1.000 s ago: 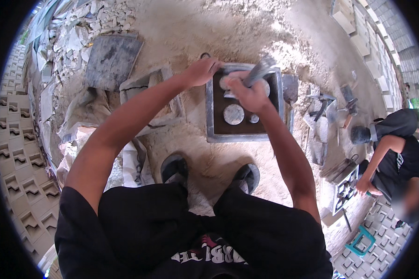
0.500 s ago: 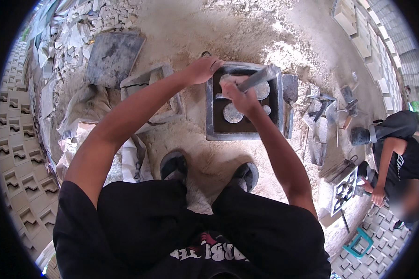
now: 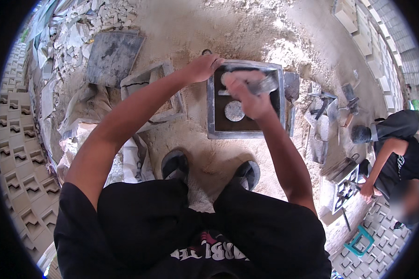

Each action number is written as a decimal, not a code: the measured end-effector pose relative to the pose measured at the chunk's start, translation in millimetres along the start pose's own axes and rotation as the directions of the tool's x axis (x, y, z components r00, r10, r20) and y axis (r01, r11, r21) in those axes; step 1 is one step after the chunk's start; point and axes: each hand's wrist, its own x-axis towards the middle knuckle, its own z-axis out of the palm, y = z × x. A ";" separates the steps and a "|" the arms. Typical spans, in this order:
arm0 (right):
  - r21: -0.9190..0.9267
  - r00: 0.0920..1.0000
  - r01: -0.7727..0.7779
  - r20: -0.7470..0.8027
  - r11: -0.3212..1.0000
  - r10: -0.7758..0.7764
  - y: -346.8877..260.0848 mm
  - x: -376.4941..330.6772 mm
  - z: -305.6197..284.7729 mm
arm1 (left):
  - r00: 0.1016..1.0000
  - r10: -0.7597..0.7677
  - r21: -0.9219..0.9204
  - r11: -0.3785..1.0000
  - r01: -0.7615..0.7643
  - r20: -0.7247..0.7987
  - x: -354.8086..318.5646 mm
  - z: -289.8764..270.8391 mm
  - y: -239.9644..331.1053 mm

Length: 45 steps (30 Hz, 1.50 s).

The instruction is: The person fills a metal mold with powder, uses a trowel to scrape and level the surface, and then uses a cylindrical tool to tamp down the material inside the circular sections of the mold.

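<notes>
Before me on the sandy ground lies a square dark metal mould (image 3: 211, 111) with a raised rim. My left hand (image 3: 203, 68) is closed over its far left corner. Above the inside of the mould is my right hand (image 3: 247, 93), blurred by motion and closed round a grey metal bar (image 3: 267, 85); the bar's exact shape is smeared. One round pale disc (image 3: 234, 111) shows in the mould's near half. My right hand and the bar cover most of the mould's far right part.
A dark flat plate (image 3: 112, 59) and an empty frame (image 3: 172, 86) lie to the left, beside rubble (image 3: 72, 39). Metal tools (image 3: 321, 109) lie to the right. Farther right a co-worker's hand (image 3: 368, 191) is at another mould (image 3: 344, 190), near a teal stool (image 3: 360, 241).
My right hand and the bar have swung, the bar now lower and blurred over the mould's right side, hiding discs seen before. My left hand keeps its place. The co-worker's hands shifted slightly.
</notes>
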 end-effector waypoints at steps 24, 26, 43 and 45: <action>0.076 0.982 -0.152 -0.097 0.985 0.159 -28.1 16.4 9.4 | 0.998 0.057 -0.089 0.994 -0.060 -0.042 -6.7 1.2 -13.8; -0.199 0.965 0.075 -0.234 0.977 -0.121 5.1 3.4 13.9 | 0.998 0.026 -0.096 0.995 -0.033 -0.064 -1.3 2.7 -3.8; -0.237 0.888 -0.103 -0.460 0.966 -0.018 0.2 -32.1 12.5 | 1.000 -0.019 -0.031 0.999 0.019 -0.014 -5.7 0.1 -5.0; -0.106 0.849 -0.095 -0.528 0.990 0.025 7.8 -27.5 5.8 | 0.998 -0.049 -0.014 0.999 0.050 0.045 -0.3 -0.8 2.8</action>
